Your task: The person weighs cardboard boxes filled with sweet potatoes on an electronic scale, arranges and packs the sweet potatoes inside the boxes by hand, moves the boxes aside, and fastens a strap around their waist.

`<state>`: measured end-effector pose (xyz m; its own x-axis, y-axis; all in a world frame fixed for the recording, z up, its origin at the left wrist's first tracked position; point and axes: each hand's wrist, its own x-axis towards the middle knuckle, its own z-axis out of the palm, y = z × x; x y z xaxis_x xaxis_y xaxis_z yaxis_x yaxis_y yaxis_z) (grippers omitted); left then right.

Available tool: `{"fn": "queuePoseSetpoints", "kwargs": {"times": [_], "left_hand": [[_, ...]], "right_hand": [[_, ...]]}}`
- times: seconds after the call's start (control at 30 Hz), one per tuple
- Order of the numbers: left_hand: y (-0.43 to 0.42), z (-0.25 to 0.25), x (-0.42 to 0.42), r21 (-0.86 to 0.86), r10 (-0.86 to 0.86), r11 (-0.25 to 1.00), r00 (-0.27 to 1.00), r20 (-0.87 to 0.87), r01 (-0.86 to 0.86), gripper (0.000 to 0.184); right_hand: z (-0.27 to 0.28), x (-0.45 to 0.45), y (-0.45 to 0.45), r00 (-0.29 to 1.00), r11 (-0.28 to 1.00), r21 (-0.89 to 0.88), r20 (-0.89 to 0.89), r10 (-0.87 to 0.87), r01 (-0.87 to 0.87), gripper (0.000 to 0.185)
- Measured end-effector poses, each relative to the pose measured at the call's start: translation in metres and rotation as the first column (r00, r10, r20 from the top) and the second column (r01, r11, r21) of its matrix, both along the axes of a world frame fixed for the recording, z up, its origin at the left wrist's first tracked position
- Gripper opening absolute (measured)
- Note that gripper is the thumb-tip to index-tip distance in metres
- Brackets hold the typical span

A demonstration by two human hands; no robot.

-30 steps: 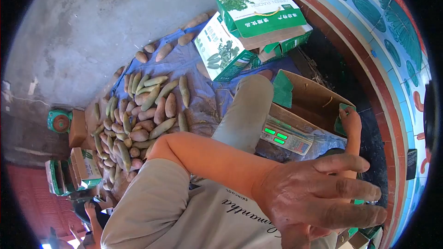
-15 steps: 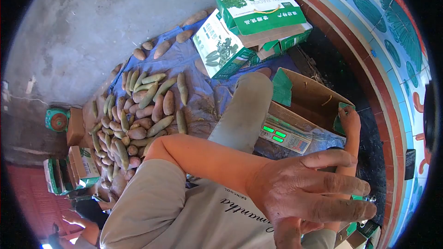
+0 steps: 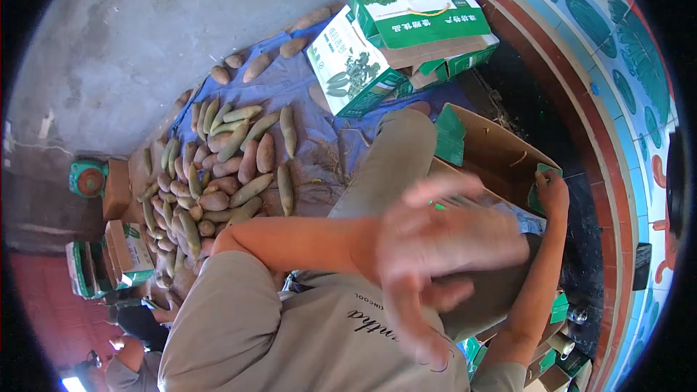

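Observation:
My left hand [image 3: 450, 243] is raised over my lap, blurred by motion, its fingers apart and nothing visible in them. Behind it, the scale is mostly hidden, with only a bit of green display showing. My right hand [image 3: 552, 192] pinches a green end flap [image 3: 536, 197] of an open cardboard box [image 3: 501, 151]. This box lies beyond my raised knee, its brown inside showing.
Many long green and reddish root vegetables [image 3: 218, 174] lie heaped on a blue sheet [image 3: 319, 127]. Printed green-and-white boxes [image 3: 417, 11] lean together at the top. More boxes [image 3: 131, 250] stand at the left, near a co-worker [image 3: 138, 363]. Curved tiled edging [image 3: 595, 167] runs along the right.
My left hand has swung left and up from the lower right, uncovering more of my right forearm. My right hand has stayed on the box flap. The co-worker at the lower left has shifted.

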<state>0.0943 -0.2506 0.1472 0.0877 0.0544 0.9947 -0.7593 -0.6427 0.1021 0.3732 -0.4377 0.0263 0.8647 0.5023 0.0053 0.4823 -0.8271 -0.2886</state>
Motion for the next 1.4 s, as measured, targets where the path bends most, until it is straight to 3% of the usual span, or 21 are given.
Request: {"fn": "queuePoseSetpoints", "kwargs": {"times": [0.03,0.07,0.13,0.17,0.2,0.23,0.3,0.37,0.43,0.5,0.6,0.7,0.87,1.0,1.17,1.33,1.4], "left_hand": [[0.011,-0.008,0.0,0.0,0.071,0.997,0.997,-0.007,-0.071,0.027],[0.032,-0.012,-0.009,0.01,0.189,0.982,0.969,-0.16,-0.19,0.026],[0.075,-0.018,-0.028,0.158,0.44,0.896,0.786,-0.435,-0.414,0.028],[0.096,-0.033,-0.036,0.139,0.505,0.846,0.689,-0.52,-0.515,0.047],[0.116,-0.046,-0.046,0.275,0.655,0.739,0.562,-0.505,-0.615,0.065],[0.134,-0.063,-0.056,0.279,0.683,0.684,0.457,-0.57,-0.674,0.063],[0.168,-0.105,-0.081,0.275,0.656,0.602,0.268,-0.706,-0.75,0.06],[0.195,-0.157,-0.114,0.251,0.614,0.536,0.168,-0.771,-0.806,0.053],[0.21,-0.21,-0.158,0.463,0.625,0.427,-0.116,-0.772,-0.777,0.051],[0.215,-0.28,-0.203,0.355,0.322,0.411,-0.231,-0.918,-0.84,0.05],[0.199,-0.357,-0.271,0.587,0.168,0.535,-0.604,-0.779,-0.608,0.049],[0.163,-0.369,-0.305,0.571,-0.1,0.671,-0.821,-0.562,-0.472,0.046],[0.104,-0.357,-0.342,0.438,-0.338,0.798,-0.909,-0.244,-0.414,0.041],[0.069,-0.373,-0.375,0.407,-0.297,0.846,-0.938,-0.176,-0.345,0.046],[0.062,-0.318,-0.372,0.522,-0.236,0.793,-0.949,-0.21,-0.313,0.069],[0.052,-0.367,-0.414,0.48,-0.39,0.784,-0.914,-0.11,-0.393,0.07],[0.041,-0.389,-0.431,0.46,-0.477,0.766,-0.877,-0.064,-0.45,0.069]], "right_hand": [[-0.002,0.0,-0.001,1.0,1.0,0.019,-0.01,0.007,-0.007,0.032],[-0.005,0.002,-0.002,0.999,0.999,0.025,-0.027,0.021,-0.02,0.032],[-0.01,0.006,-0.005,0.997,0.998,0.035,-0.06,0.05,-0.048,0.031],[-0.007,0.0,-0.002,0.993,0.997,0.051,-0.103,0.065,-0.06,0.03],[0.003,-0.008,0.001,0.986,0.995,0.067,-0.147,0.079,-0.07,0.029],[0.008,-0.013,0.004,0.977,0.993,0.083,-0.192,0.094,-0.079,0.027],[0.009,-0.019,0.004,0.943,0.983,0.132,-0.292,0.159,-0.125,0.026],[0.006,-0.025,0.004,0.902,0.968,0.182,-0.365,0.232,-0.175,0.025],[0.002,-0.03,0.002,0.857,0.945,0.235,-0.412,0.308,-0.227,0.025],[0.004,-0.033,0.002,0.838,0.933,0.167,-0.412,0.359,-0.318,0.026],[0.001,-0.036,0.001,0.791,0.922,0.152,-0.478,0.383,-0.356,0.027],[-0.012,-0.028,-0.005,0.804,0.912,0.07,-0.447,0.392,-0.405,0.027],[-0.03,-0.018,-0.012,0.836,0.902,-0.014,-0.382,0.395,-0.432,0.026],[-0.029,-0.017,-0.009,0.817,0.916,0.012,-0.448,0.364,-0.401,0.022],[-0.03,-0.017,-0.009,0.818,0.933,0.029,-0.472,0.328,-0.358,0.024],[-0.022,-0.024,-0.004,0.774,0.968,0.098,-0.584,0.243,-0.23,0.027],[-0.029,-0.015,-0.008,0.792,0.956,0.074,-0.544,0.278,-0.285,0.026]]}}
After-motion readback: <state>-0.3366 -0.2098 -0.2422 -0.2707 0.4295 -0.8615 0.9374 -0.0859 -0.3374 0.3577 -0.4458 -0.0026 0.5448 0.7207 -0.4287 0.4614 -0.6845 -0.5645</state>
